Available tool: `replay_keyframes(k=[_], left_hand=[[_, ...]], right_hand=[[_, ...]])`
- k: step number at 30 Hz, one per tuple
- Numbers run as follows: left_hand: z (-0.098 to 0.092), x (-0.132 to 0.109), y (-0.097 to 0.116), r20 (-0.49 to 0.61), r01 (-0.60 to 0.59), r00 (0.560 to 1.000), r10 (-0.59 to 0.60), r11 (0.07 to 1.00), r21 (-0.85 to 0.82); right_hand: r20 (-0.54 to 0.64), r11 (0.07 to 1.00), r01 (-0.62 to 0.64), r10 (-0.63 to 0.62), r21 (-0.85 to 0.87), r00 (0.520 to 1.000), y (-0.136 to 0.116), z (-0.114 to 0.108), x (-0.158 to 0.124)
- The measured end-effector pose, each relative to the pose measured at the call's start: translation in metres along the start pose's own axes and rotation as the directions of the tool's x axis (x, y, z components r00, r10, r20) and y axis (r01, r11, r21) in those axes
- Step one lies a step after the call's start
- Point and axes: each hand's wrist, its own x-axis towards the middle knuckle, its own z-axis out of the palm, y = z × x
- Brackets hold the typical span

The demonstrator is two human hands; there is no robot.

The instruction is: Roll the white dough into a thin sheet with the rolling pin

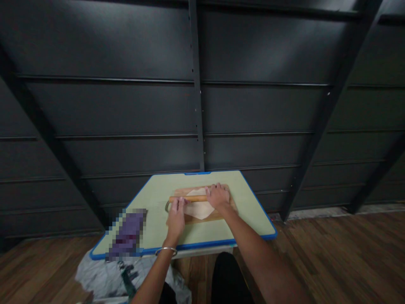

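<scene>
A wooden rolling pin point(196, 198) lies across a flat, pale sheet of dough point(201, 210) on a wooden board point(189, 220). My left hand point(177, 214) is on the pin's left end, its fingers bent over the wood, with a bangle on that wrist. Over the right end, my right hand point(219, 196) presses down with its fingers curving across and hiding that end. Between the two hands the middle of the pin shows, and dough sticks out in front of it and behind it.
The board lies on a pale table point(148, 236) with a blue rim. A blurred purple item point(129, 232) sits at the table's left. Grey plastic sheeting point(101, 274) lies below on the wooden floor point(332, 253). A dark panelled wall point(152, 109) stands behind the table.
</scene>
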Motion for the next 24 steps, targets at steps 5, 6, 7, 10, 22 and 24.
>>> replay_keyframes(k=[5,6,7,10,22,24], left_hand=[[-0.005,-0.008,0.006,0.072,-0.043,0.997,0.025,0.967,0.25],[-0.005,-0.009,0.007,0.076,-0.055,0.996,0.035,0.96,0.276],[-0.005,-0.01,0.008,0.087,-0.069,0.995,0.045,0.953,0.296],[-0.002,-0.01,0.008,0.174,-0.153,0.979,0.103,0.94,0.304],[0.013,-0.019,0.008,0.483,-0.493,0.835,0.264,0.751,0.44],[0.013,-0.02,0.008,0.481,-0.509,0.831,0.28,0.733,0.451]], right_hand=[[-0.004,1.0,-0.02,0.02,0.0,1.0,0.0,0.002,0.001],[-0.003,1.0,-0.025,0.025,0.0,1.0,0.0,0.002,0.002],[-0.002,1.0,-0.026,0.026,0.001,1.0,0.0,0.002,0.001],[-0.014,1.0,-0.015,0.015,0.004,1.0,-0.001,0.001,0.0],[-0.029,1.0,-0.018,0.018,-0.002,0.999,0.0,0.002,0.0],[-0.025,1.0,-0.011,0.011,-0.008,1.0,0.0,0.001,0.0]])
